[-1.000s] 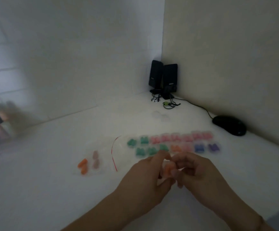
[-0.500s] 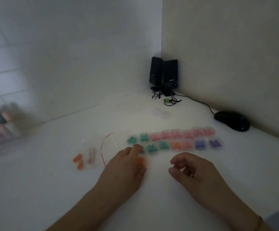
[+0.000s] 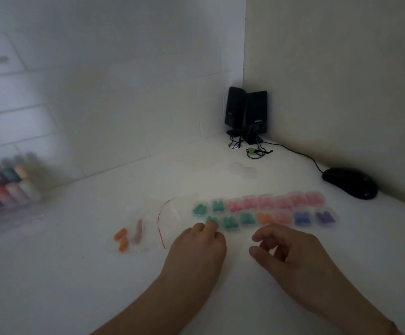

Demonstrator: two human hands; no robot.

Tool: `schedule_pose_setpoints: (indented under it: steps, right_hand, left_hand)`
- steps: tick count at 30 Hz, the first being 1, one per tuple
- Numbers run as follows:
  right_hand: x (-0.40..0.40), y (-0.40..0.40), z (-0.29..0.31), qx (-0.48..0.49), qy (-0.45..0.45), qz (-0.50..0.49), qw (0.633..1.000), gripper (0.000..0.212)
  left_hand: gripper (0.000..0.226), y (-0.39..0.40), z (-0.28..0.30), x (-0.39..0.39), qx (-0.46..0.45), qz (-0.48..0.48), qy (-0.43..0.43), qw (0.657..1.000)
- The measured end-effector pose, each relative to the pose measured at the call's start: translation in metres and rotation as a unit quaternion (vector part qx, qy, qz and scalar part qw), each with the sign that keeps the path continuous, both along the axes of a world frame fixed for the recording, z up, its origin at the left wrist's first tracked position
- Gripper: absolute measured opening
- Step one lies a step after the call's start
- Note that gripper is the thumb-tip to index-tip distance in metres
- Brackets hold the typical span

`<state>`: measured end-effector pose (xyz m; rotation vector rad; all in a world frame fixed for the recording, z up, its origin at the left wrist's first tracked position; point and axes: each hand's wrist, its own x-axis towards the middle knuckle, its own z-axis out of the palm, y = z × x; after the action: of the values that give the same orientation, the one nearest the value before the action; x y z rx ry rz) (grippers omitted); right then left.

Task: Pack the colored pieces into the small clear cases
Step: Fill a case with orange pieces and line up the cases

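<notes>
White desk surface (image 3: 51,274) fills the head view, dim, meeting the walls at a far corner; wide bare room lies along its near edge and to the left of the arms. Small clear cases (image 3: 264,211) sit in two rows toward the right side, their long axis running left to right, roughly along the far right wall: green pieces at the left end, pink in the middle, an orange pair, purple at the right end. Each pair inside points away from the near edge. Left of the rows, a clear bag (image 3: 146,228) with a red strip holds two loose orange pieces (image 3: 121,238) and a pinkish one, all lying slanted.

Left hand (image 3: 196,247) rests knuckles-up on the desk, fingertips curled down at the leftmost case of the near row; whether it pinches anything I cannot tell. Right hand (image 3: 288,252) hovers just beside it, fingers loosely curled, holding nothing. A second ago both hands met around an orange piece; now they are apart and that piece is hidden.

Black speakers (image 3: 246,112) stand in the far corner, a mouse (image 3: 350,182) near the right wall.
</notes>
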<state>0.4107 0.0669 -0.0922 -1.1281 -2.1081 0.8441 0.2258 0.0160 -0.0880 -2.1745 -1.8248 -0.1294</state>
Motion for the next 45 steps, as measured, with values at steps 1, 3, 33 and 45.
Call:
schedule_pose_setpoints:
  steps: [1, 3, 33, 45]
  right_hand:
    - [-0.003, 0.005, 0.006, 0.015, -0.005, -0.003, 1.000, 0.009]
    - [-0.012, 0.020, 0.018, 0.055, -0.011, -0.020, 0.998, 0.009]
    - [-0.082, 0.026, 0.031, 0.122, 0.172, 0.143, 0.967, 0.028]
    - [-0.074, 0.028, 0.019, 0.312, 0.156, 0.111, 0.930, 0.013]
  left_hand:
    - [0.031, 0.003, -0.002, -0.001, -0.008, 0.008, -0.005, 1.000]
    - [0.033, 0.007, -0.004, -0.004, -0.012, 0.026, -0.034, 0.999]
    - [0.056, 0.007, 0.007, -0.025, -0.165, -0.126, -0.892, 0.401]
    - [0.035, 0.007, -0.001, -0.030, -0.154, -0.129, -0.939, 0.279]
